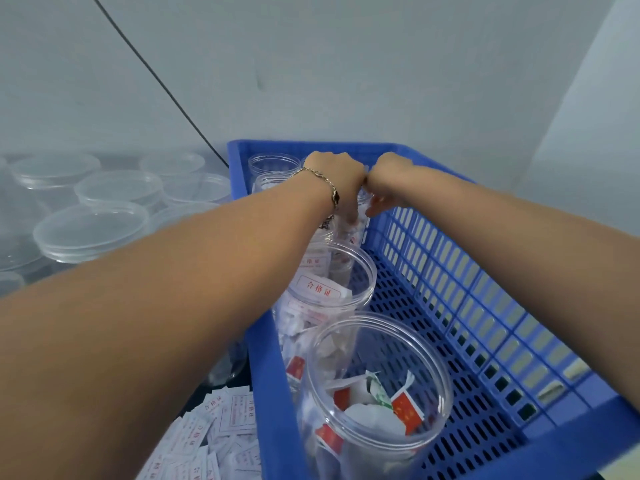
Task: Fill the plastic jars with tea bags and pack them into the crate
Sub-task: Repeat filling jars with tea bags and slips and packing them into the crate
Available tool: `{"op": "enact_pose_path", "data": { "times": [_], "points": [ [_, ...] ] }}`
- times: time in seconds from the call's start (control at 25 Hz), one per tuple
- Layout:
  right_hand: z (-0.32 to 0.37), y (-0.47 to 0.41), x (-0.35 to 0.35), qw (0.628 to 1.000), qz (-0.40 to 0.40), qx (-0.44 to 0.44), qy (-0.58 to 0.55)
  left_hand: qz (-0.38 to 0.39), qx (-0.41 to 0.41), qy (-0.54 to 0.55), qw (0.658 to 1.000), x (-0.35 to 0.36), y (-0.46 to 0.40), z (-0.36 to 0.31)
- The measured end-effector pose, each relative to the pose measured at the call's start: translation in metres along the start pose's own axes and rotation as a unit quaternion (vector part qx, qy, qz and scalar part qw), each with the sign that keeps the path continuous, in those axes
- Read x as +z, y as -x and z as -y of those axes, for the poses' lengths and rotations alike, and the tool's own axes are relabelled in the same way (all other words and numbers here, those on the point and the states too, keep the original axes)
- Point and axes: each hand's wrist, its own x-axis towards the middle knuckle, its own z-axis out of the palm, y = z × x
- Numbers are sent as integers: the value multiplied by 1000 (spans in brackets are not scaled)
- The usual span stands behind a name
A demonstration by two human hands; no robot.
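A blue slotted crate (450, 271) holds several clear plastic jars along its left wall. The nearest jar (377, 393) is open and holds tea bags with red tags. Behind it stands another open jar (329, 289) with tea bags and white paper slips. Both my hands reach to a jar (360, 223) at the far end of the crate. My left hand (341, 178), with a bracelet at the wrist, and my right hand (384, 187) curl their fingers down round its top; the fingertips are largely hidden. Two empty jars (273, 166) stand at the crate's far left corner.
Several clear plastic lids (91, 230) are stacked on the table left of the crate. A pile of white paper slips (214, 441) lies at the bottom left. A pale wall rises close behind the crate, with a black cable (156, 77) running down it.
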Motion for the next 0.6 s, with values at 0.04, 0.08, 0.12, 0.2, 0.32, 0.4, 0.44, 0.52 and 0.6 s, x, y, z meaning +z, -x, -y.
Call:
{"op": "enact_pose_path", "data": {
  "times": [0.04, 0.08, 0.12, 0.2, 0.32, 0.4, 0.44, 0.52, 0.6],
  "points": [
    [2, 4, 1, 1000, -2, -3, 27, 2, -3, 5, 1000, -1, 1, 1],
    [3, 8, 2, 1000, 2, -5, 21, 2, -5, 7, 1000, -2, 1, 1],
    [5, 10, 3, 999, 14, -11, 34, 1, -6, 8, 1000, -2, 2, 1],
    [7, 14, 4, 995, 30, 4, 90, -6, -9, 13, 1000, -1, 2, 1],
    [6, 14, 6, 995, 21, 47, 89, -11, -16, 25, 999, 0, 0, 2],
    [5, 16, 6, 994, 15, 40, 104, -1, -19, 33, 999, 1, -1, 2],
    [7, 16, 5, 989, 9, 16, 146, 6, -20, 33, 999, 1, -1, 2],
    [8, 20, 6, 983, -17, 3, 184, 15, -22, 28, 999, 1, -1, 3],
    [7, 19, 7, 986, -18, -12, 163, 16, -25, 26, 999, 0, 0, 4]
  ]
}}
